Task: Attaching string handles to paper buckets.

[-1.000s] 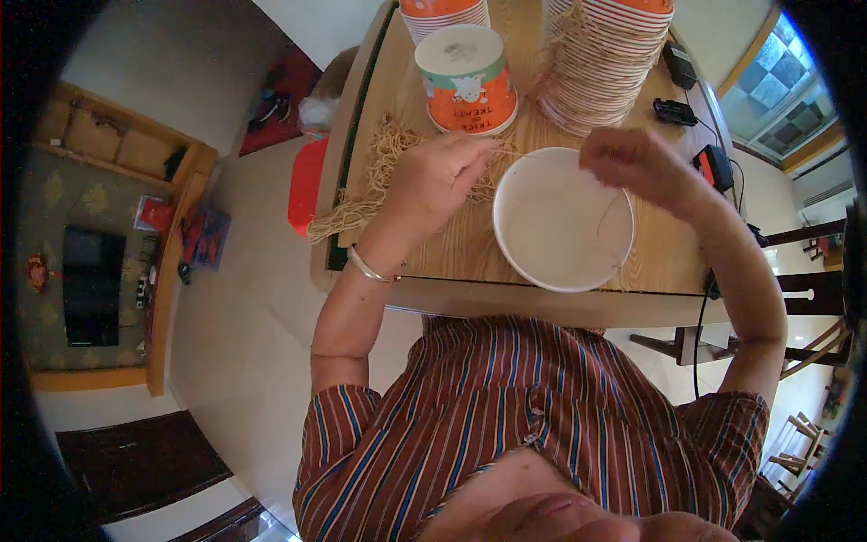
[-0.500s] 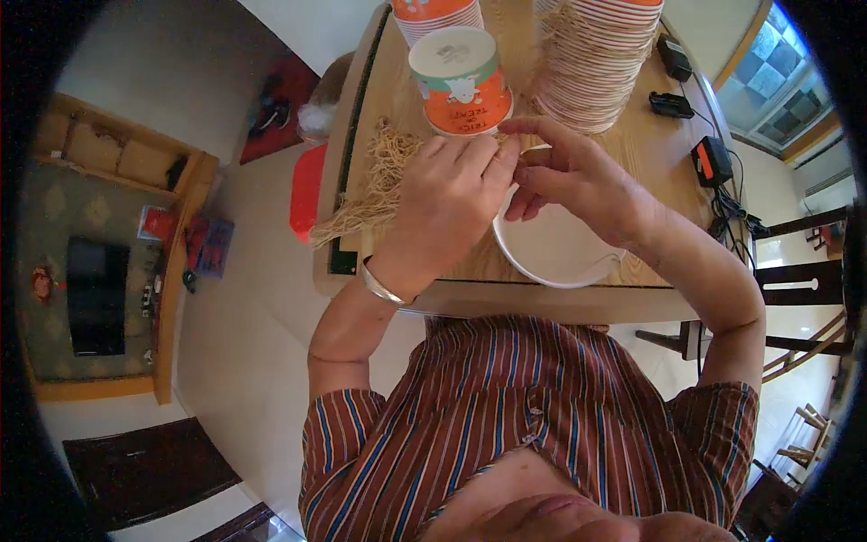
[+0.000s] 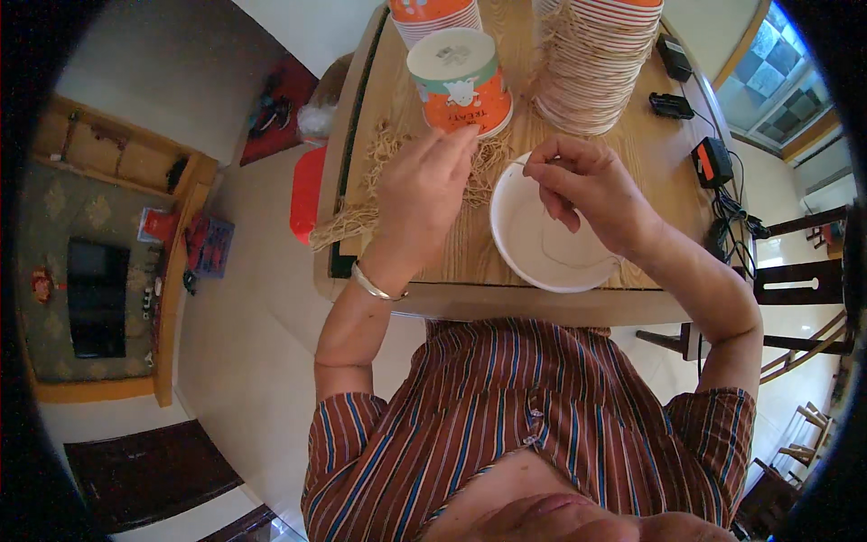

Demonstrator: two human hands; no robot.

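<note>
A white round paper tub (image 3: 519, 248) lies at the table's near edge, its pale interior facing up. A thin tan cord (image 3: 578, 265) curves inside it. At the tub's far rim my right hand (image 3: 591, 194) pinches an end of the cord between thumb and forefinger. To the left, my left hand (image 3: 420, 194) is apart from the tub, its fingers pressed together near an upturned orange tub (image 3: 465, 110) with a green band. What those fingertips hold, if anything, is hidden. A loose pile of tan cords (image 3: 361, 221) lies under and beside my left hand.
Behind stands a tall stack of tubs with cords hanging on it (image 3: 601, 68), beside another orange stack (image 3: 436, 20). Black adapters (image 3: 711, 161) and cables (image 3: 730, 221) lie along the table's right side. A red stool (image 3: 307, 194) stands left of the table.
My hands, together at the tub's far rim before, have come apart. The left moved left toward the orange tub; the right stays over the rim. More of the tub's inside and the cord shows.
</note>
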